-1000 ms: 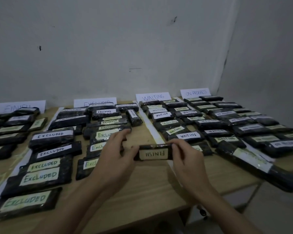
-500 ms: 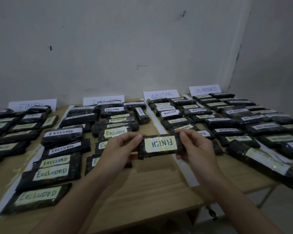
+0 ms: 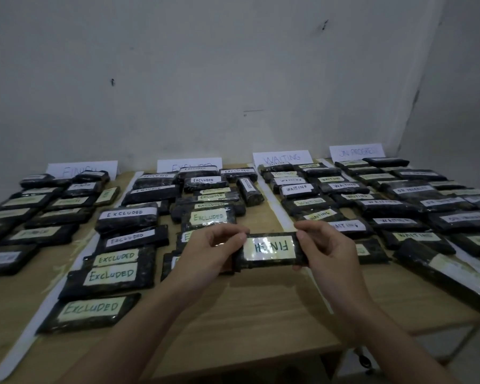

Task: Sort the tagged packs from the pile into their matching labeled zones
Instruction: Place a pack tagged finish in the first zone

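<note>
I hold a dark wrapped pack point(image 3: 270, 249) with a pale tag reading FINISH, upside down to me, above the table's middle. My left hand point(image 3: 212, 249) pinches its left end and my right hand point(image 3: 323, 246) pinches its right end. Four paper signs stand at the wall: FINISH point(image 3: 82, 169), EXCLUDED point(image 3: 189, 163), WAITING point(image 3: 281, 157) and ON PROGRESS point(image 3: 356, 151). Each sign has rows of tagged dark packs in front of it, such as an EXCLUDED pack point(image 3: 90, 310) at the near left.
White tape strips point(image 3: 275, 202) divide the wooden table point(image 3: 250, 314) into zones. A long dark pack point(image 3: 444, 268) lies slanted at the near right, close to the table edge. Bare wood shows in front of my hands. Walls close off the back and right.
I have turned the pack's tag up towards me and raised it a little. My view has shifted so the zones sit further right in the frame.
</note>
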`<state>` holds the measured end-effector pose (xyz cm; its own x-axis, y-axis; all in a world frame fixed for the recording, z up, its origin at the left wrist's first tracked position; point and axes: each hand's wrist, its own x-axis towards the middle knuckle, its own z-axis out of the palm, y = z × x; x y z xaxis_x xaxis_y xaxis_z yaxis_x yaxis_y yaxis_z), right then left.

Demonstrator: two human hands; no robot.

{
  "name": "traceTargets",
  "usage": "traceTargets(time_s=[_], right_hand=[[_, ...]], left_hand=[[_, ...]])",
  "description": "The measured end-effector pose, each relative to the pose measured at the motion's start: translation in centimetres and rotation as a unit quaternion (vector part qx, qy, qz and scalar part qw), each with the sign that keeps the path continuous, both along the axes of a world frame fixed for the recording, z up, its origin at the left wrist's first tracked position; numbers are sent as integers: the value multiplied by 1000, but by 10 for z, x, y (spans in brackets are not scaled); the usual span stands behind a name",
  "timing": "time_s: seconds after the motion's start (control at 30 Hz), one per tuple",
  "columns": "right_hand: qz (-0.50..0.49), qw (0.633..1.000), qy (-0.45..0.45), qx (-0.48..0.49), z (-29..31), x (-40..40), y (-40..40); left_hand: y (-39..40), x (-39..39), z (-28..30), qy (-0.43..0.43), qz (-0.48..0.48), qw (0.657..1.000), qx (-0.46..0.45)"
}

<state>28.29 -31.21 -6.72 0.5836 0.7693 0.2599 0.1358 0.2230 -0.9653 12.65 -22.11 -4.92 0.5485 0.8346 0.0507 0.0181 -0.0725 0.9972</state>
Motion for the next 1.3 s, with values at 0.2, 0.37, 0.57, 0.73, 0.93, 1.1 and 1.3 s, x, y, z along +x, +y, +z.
traceTargets(time_s=[0.2,0.37,0.57,0.73,0.93,1.1,1.3], right_hand=[[23,981,-189,-21,-3,-21,14],[64,906,-419,19,4,-49,30],[112,836,-536,43,6,-110,55],[161,810,-561,61,7,-169,75],[183,742,-643,44,17,-227,98],[203,706,-679,4,20,-269,125],[212,682,-699,-49,11,-319,163]], left_hand=[[0,-15,4,16,5,1000,24],[6,-58,10,48,44,996,68],[7,-133,16,66,125,987,76],[6,-195,13,66,182,979,62],[13,-265,-2,94,266,958,56],[25,-326,-33,308,353,866,174],[25,-347,-64,441,351,784,261]])
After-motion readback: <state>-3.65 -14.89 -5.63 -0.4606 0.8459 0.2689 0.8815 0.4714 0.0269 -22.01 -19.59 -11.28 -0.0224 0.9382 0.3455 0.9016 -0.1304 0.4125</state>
